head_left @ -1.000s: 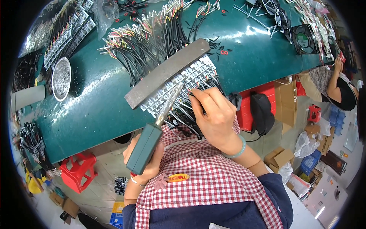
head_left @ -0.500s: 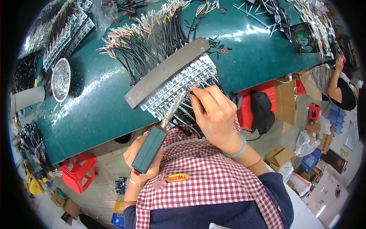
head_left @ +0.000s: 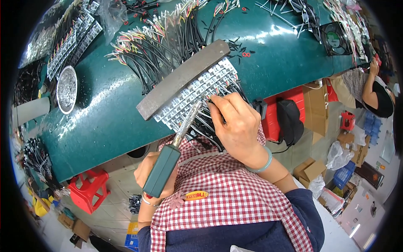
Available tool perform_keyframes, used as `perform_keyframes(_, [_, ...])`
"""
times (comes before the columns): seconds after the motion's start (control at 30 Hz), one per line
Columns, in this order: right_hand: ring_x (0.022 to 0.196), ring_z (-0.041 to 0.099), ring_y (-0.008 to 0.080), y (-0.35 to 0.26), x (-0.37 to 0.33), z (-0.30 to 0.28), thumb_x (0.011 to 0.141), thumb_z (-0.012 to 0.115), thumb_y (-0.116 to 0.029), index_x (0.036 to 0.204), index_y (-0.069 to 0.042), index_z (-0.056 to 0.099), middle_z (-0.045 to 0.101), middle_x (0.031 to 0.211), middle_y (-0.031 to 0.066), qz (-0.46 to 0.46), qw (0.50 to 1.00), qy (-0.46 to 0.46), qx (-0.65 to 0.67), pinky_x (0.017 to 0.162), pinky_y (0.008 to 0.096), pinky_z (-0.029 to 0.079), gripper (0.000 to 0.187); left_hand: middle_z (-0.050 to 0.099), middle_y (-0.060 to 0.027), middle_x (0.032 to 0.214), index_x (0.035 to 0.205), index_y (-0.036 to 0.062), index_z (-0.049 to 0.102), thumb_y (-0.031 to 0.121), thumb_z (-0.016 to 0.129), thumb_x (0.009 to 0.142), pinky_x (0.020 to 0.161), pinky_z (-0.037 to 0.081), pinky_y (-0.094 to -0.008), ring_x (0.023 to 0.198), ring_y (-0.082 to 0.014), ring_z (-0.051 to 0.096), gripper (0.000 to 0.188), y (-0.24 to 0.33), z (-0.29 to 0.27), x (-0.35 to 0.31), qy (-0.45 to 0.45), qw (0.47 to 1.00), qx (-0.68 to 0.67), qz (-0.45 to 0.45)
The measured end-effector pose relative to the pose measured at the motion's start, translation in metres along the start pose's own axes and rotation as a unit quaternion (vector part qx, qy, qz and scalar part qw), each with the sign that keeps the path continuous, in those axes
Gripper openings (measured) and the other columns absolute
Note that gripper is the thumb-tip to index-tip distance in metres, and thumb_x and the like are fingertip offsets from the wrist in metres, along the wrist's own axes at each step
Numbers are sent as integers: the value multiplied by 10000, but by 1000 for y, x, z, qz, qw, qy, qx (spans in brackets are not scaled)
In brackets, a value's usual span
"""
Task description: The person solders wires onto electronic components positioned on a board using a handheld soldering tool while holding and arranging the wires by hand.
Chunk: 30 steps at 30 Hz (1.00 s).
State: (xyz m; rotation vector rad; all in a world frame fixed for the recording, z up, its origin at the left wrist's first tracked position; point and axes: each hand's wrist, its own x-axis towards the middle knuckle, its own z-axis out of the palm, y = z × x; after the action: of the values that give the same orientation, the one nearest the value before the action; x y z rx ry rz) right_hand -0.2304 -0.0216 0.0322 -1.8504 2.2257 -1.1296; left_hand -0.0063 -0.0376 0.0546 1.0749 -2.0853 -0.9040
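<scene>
My left hand (head_left: 147, 176) grips the green handle of a soldering iron (head_left: 170, 157). Its metal shaft points up and right, and the tip meets a row of small white connector boards (head_left: 191, 94) at the near edge of the green table (head_left: 105, 122). A long grey metal bar (head_left: 182, 77) lies across those boards. My right hand (head_left: 237, 126) sits just right of the tip with its fingers pinched on a thin wire at the boards. Black wires (head_left: 210, 130) hang from the boards toward my lap.
Bundles of black and coloured wires (head_left: 163, 42) fan out behind the bar. A round metal dish (head_left: 67, 88) and trays of parts (head_left: 71, 42) sit at the left. A black fan (head_left: 333, 38) lies far right. Another person (head_left: 373, 92) works at the right. A red stool (head_left: 88, 191) stands below.
The soldering iron has shifted slightly right along the row of boards, and my right hand has moved a little with it.
</scene>
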Motion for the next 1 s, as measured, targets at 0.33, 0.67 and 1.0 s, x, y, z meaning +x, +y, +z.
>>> perform_keyframes(0.33, [580,595,209,0,0,0,768,713,-29,892,-13,673,547,736,60,0,1000,3,-7,485,313,461,131,638,-160,816,887,-41,670,-25,722,662,555,476,-326,627,-282,635,231,-5,5,-3,-16,1000,-18,-5])
perform_keyframes(0.67, [599,611,220,-3,1,-3,728,745,28,890,10,688,611,773,79,15,1000,-16,-4,525,318,484,173,667,-152,807,816,-28,632,1,732,628,581,519,-298,646,-265,669,214,-4,-1,-8,2,999,34,2])
perform_keyframes(1.0, [612,618,239,-4,2,-4,746,739,16,886,4,684,618,776,91,23,1000,-17,7,533,329,483,151,690,-177,895,898,-48,686,-14,726,635,647,556,-312,754,-300,709,268,-2,-4,-14,2,998,52,-18])
